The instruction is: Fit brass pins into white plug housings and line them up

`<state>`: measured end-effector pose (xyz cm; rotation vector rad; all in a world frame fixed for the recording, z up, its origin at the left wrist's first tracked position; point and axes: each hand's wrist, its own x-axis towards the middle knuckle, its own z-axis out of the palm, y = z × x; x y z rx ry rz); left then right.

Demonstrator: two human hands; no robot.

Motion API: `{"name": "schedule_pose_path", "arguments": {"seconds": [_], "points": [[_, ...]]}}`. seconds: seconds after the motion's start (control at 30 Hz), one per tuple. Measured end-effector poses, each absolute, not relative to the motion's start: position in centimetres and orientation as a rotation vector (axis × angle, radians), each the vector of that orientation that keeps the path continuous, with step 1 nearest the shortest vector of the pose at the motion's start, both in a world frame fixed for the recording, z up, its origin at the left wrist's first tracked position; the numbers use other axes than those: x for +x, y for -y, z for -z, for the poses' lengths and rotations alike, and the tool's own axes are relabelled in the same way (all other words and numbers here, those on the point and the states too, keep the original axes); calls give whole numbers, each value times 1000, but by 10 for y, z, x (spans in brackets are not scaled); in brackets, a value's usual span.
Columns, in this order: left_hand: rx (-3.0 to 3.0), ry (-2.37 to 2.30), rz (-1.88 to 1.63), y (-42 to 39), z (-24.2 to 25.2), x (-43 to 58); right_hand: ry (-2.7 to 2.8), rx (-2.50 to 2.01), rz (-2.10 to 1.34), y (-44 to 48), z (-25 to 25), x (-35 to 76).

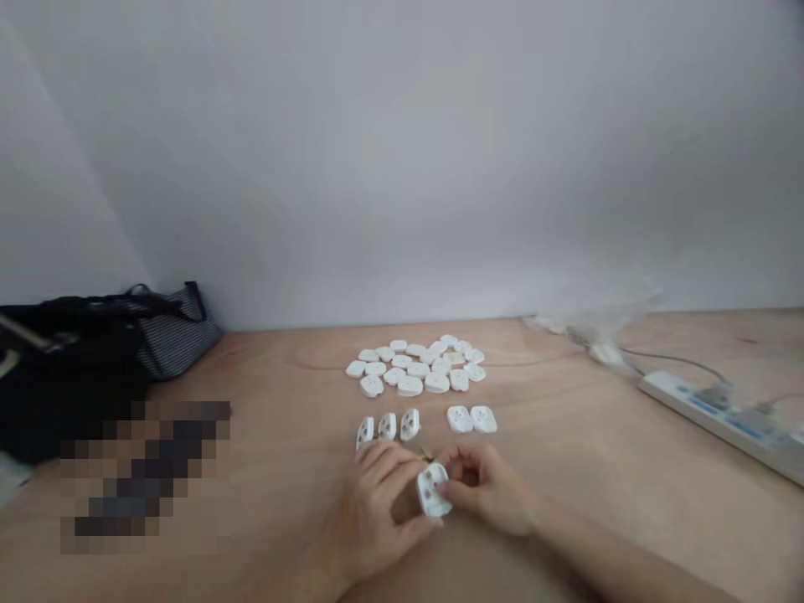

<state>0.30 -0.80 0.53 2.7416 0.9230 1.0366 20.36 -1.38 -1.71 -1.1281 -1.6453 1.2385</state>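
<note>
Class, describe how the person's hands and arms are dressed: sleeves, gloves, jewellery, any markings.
The left hand and right hand are bare: no gloves, and no ring or watch shows. The right forearm is bare too, with no sleeve in view. No markings show.

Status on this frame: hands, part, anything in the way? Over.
Left hand and right hand both shut on one plug part. Row of same parts just beyond, pile farther back. Nothing blocking the hands.

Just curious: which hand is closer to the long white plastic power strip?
Right. The right hand sits left of the power strip; the left hand is farther left, beyond it.
</note>
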Motion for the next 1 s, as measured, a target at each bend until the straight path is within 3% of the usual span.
{"name": "schedule_pose_path", "arguments": {"seconds": [0.4, 0.73, 0.87, 1.0], "points": [[2577, -961, -1099, 4, -1, 2, 1830, -1005, -911, 12, 16, 212], [2453, -1026, -1016, 2, 1, -1, 1879, -1062, -863, 3, 12, 210], [2435, -1059, -935, 2, 3, -1, 2027, -1371, -332, -23, 1, 222], [2447, -968, -871, 2, 3, 0, 2104, -1402, -261, -42, -1, 226]]}}
